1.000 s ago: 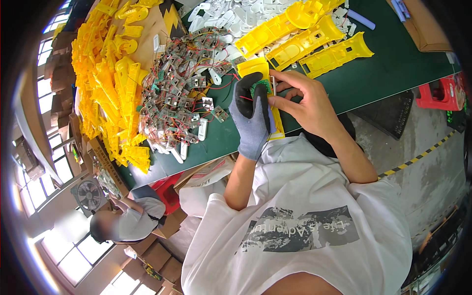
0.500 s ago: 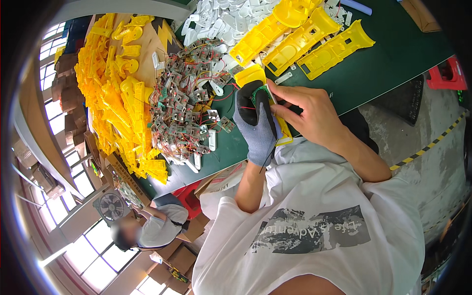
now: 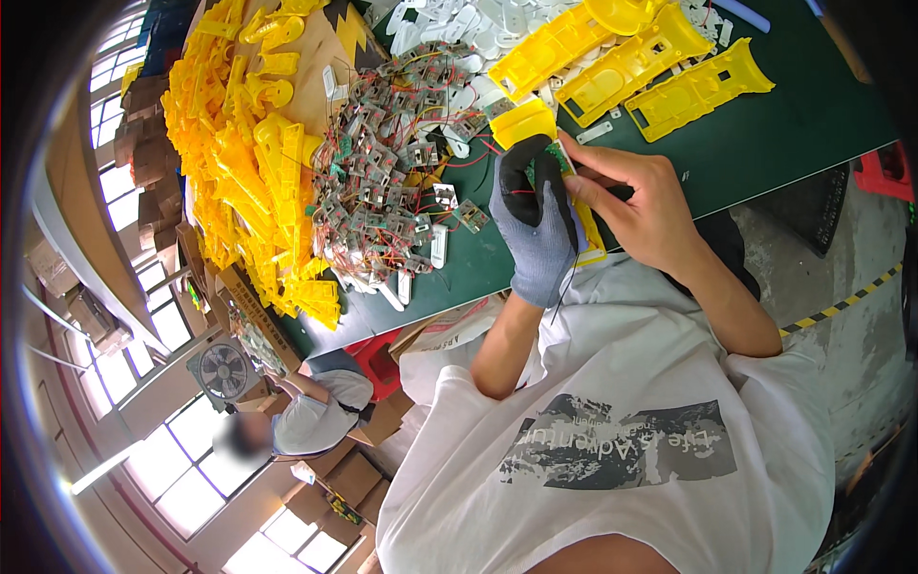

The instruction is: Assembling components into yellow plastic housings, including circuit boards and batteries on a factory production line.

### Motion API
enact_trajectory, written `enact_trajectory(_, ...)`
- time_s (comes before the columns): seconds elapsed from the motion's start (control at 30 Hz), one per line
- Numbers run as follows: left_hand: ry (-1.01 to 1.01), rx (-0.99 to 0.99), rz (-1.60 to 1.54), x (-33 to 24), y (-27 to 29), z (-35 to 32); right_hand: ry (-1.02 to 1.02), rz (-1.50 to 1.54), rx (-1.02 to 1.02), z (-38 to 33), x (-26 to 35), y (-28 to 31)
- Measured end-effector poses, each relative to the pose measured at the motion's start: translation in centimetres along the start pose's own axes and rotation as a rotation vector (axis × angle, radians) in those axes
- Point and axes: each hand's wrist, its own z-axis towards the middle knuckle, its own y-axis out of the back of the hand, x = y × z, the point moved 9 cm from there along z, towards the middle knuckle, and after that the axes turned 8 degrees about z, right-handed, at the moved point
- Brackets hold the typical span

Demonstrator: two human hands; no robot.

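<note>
My left hand (image 3: 537, 225), in a grey knit glove, is closed around a yellow plastic housing (image 3: 585, 230), holding it upright just above the near edge of the green counter (image 3: 765, 143) so its open side faces me and stays steady. My bare right hand (image 3: 639, 196) is pinched shut on a small green circuit board (image 3: 559, 158) at the top of that housing, fingertips pressing it against the shell, I judge to seat it there; red wires (image 3: 516, 191) trail from it across the glove. I keep both hands close to my chest, which gives me fine control over such a small part. Just left of my hands lies a tangled heap of wired circuit boards (image 3: 392, 172), within easy reach for picking the next one. Farther left, yellow plastic parts (image 3: 239, 163) are piled high, and ahead of me long yellow shells (image 3: 669, 77) lie open side up beside white plastic pieces (image 3: 459, 38). Below the counter, another person (image 3: 306, 421) in a white shirt sits near a small fan (image 3: 222, 368)
</note>
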Motion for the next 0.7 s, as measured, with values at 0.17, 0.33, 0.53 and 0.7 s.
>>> enact_trajectory(0.17, 0.023, 0.007, -0.013, 0.2, 0.3, -0.2, -0.037, 0.061, -0.010, 0.0, -0.6, -0.1)
enact_trajectory(0.33, -0.042, 0.016, -0.122, 1.2, 0.1, -0.5, -0.033, 0.061, -0.025, -0.4, -0.7, 0.0)
enact_trajectory(0.53, 0.025, 0.018, -0.011, 0.1, 0.3, -0.4, 0.012, 0.025, -0.034, -0.7, -0.8, 0.0)
enact_trajectory(0.7, 0.052, 0.042, -0.026, 0.1, 0.0, -0.3, 0.135, -0.051, -0.014, -0.5, 0.7, 0.4)
